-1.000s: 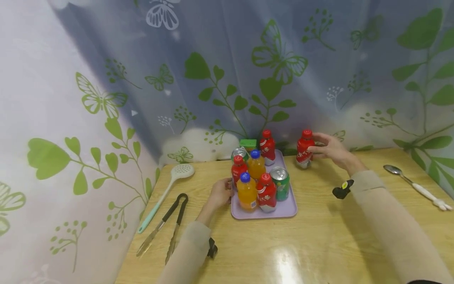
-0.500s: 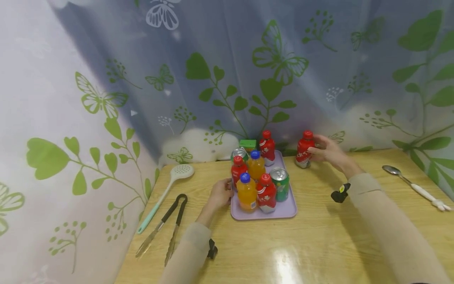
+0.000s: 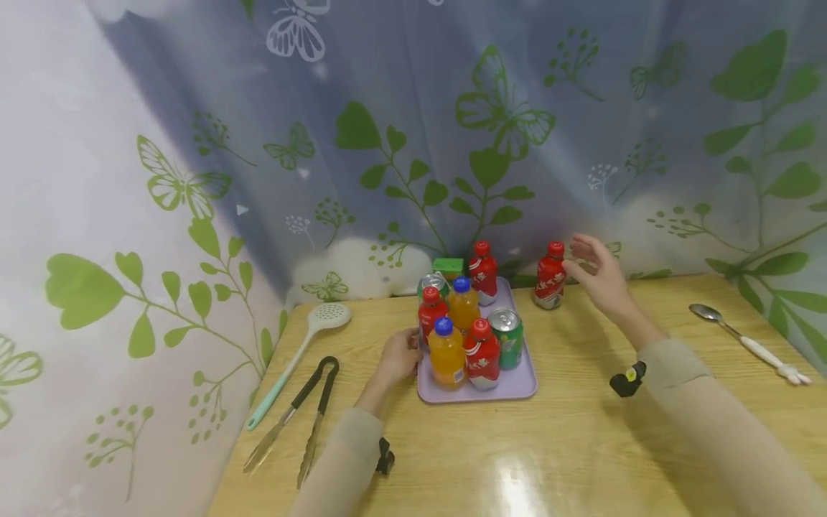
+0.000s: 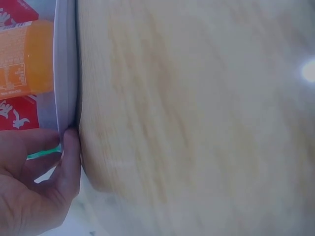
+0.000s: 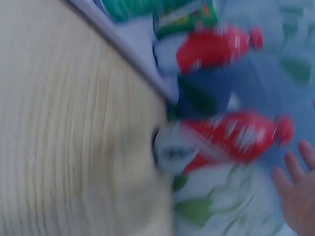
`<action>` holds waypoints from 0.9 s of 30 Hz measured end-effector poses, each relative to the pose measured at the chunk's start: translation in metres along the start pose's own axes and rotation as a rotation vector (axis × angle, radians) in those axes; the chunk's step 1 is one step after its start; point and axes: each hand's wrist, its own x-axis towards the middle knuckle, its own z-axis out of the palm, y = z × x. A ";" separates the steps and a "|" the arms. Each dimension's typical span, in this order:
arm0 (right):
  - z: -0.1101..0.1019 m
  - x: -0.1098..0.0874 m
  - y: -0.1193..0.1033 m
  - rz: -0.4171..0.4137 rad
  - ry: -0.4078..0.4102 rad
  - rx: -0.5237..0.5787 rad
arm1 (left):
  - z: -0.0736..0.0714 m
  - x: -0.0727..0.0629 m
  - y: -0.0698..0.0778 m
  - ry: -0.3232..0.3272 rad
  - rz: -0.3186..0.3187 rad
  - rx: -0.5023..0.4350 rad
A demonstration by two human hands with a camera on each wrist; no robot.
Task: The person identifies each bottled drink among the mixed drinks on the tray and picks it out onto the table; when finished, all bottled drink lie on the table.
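Observation:
A lilac tray (image 3: 478, 394) carries several drinks: red bottles (image 3: 482, 355), orange juice bottles with blue caps (image 3: 447, 357), green cans (image 3: 507, 336) and a small green box (image 3: 449, 268). My left hand (image 3: 398, 357) pinches the tray's rim (image 4: 66, 64), thumb outside and fingers inside, as the left wrist view shows. Right of the tray, another red bottle (image 3: 550, 278) stands upright on the table by the curtain. Just right of that bottle is my right hand (image 3: 601, 276), fingers spread and holding nothing; in the right wrist view a gap shows between fingertips and bottle (image 5: 226, 140).
A slotted spatula (image 3: 298, 359) and black-handled tongs (image 3: 304, 409) lie on the wooden table (image 3: 581, 438) at left. A spoon with a white handle (image 3: 749, 345) lies at the far right. A patterned curtain (image 3: 400, 108) hangs along the table's back and left.
My right hand has let go of the standing red bottle and drawn slightly up and right. The left hand stays at the tray's rim. The head view has shifted slightly.

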 end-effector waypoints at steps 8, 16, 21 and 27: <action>0.046 -0.037 -0.048 -0.299 -0.055 -0.192 | 0.001 0.001 -0.002 0.006 -0.003 -0.009; 0.080 -0.072 -0.054 -0.439 -0.240 -0.380 | 0.002 0.001 -0.004 0.001 0.011 -0.024; 0.090 -0.081 -0.048 -0.514 -0.285 -0.454 | 0.002 0.000 -0.003 0.001 0.012 -0.025; 0.096 -0.085 -0.044 -0.541 -0.281 -0.497 | 0.002 0.001 -0.002 0.005 0.020 -0.003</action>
